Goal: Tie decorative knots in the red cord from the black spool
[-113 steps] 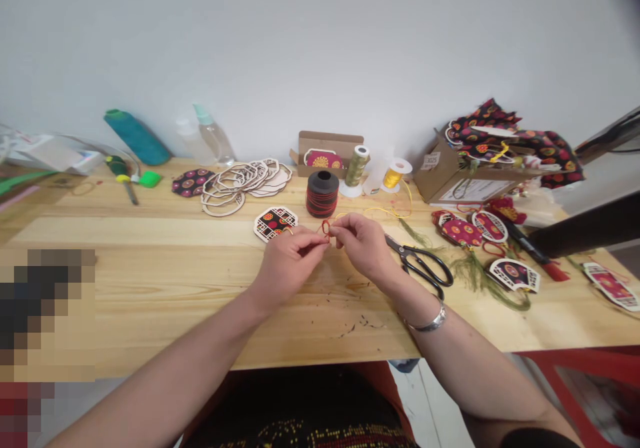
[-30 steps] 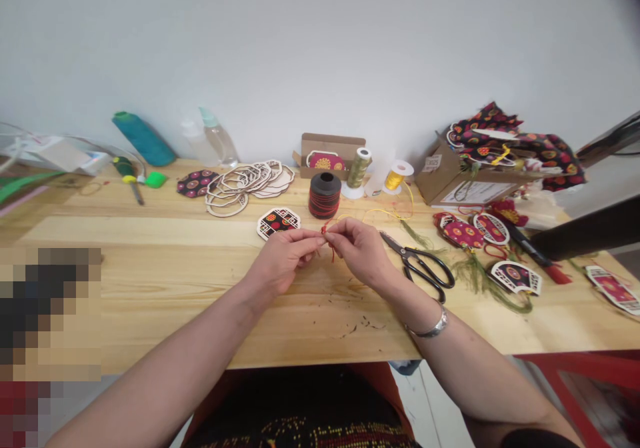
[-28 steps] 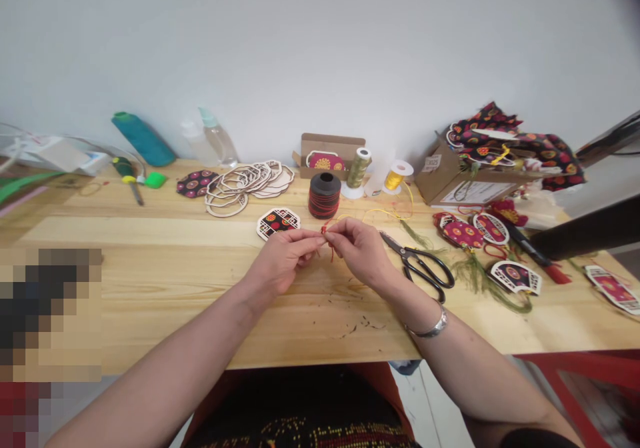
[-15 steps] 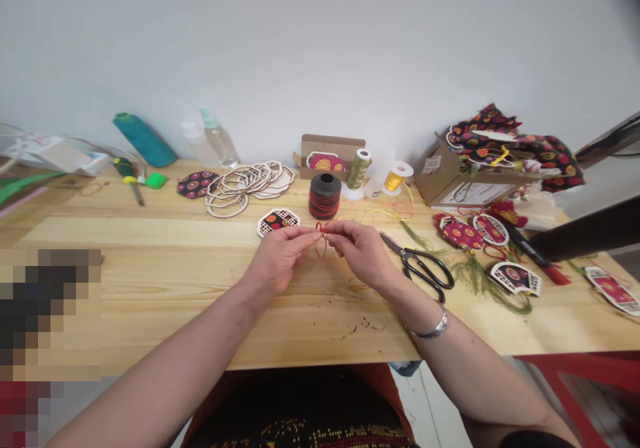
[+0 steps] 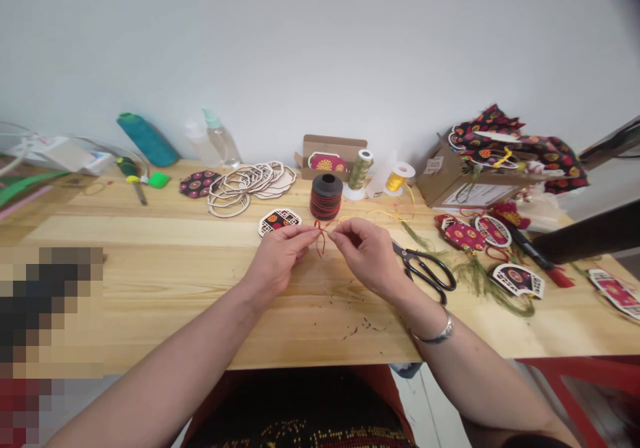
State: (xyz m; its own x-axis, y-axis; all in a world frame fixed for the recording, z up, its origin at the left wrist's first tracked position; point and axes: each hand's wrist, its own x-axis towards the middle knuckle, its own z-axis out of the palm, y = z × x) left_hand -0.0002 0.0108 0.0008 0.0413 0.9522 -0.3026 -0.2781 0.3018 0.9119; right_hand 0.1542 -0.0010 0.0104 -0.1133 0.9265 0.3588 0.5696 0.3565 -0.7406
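Over the middle of the table, my left hand [image 5: 280, 255] pinches a thin red cord [image 5: 321, 244] between thumb and fingertips. A small loop stands up from the pinch and loose strands hang below it. My right hand [image 5: 369, 253] is closed on the same cord just to the right, thumb against forefinger. Behind the fingers stands a black spool [image 5: 326, 198] wound with red cord. A patterned ornament with a white cut-out frame [image 5: 278, 221] lies past my left hand. Black-handled scissors [image 5: 427, 271] rest beside my right wrist.
White cut-out frames [image 5: 250, 185] are piled at the back left, near a teal thread cone [image 5: 147, 140] and a screwdriver [image 5: 131, 180]. Green [image 5: 360, 171] and yellow [image 5: 396, 180] thread spools stand behind. A cardboard box [image 5: 445, 185] of fabric and several tasselled ornaments [image 5: 517, 280] occupy the right.
My right hand has drawn slightly away to the right, opening a small gap between the two hands. The cord below the pinch now hangs in a different shape.
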